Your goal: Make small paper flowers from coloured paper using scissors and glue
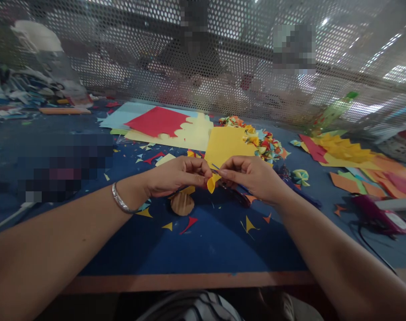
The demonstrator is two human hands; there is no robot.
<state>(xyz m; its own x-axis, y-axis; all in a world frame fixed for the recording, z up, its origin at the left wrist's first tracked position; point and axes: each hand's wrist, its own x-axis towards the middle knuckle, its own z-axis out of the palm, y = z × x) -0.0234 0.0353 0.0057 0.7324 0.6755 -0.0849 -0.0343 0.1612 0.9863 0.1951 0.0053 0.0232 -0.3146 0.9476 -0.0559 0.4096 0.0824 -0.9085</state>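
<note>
Between my hands is a small folded yellow piece (213,183) of felt or paper, shaped like a petal. My left hand (176,176), a silver bracelet at its wrist, pinches this piece from the left. From the right, the pinched fingertips of my right hand (251,176) meet its edge; a thin dark sliver shows there, too small to name. Just below my left hand lies a round wooden disc (182,204). Dark-handled scissors (239,197) lie partly hidden under my right hand. A yellow sheet (226,140) lies behind both hands.
Red (158,121) and pale yellow sheets (196,133) lie at the back, beside a heap of multicoloured rosettes (268,145). Scraps (250,225) litter the blue tabletop (189,254). A bottle (60,67) stands back left; a magenta corded device (383,216) lies right. Perforated metal screen (122,58) behind.
</note>
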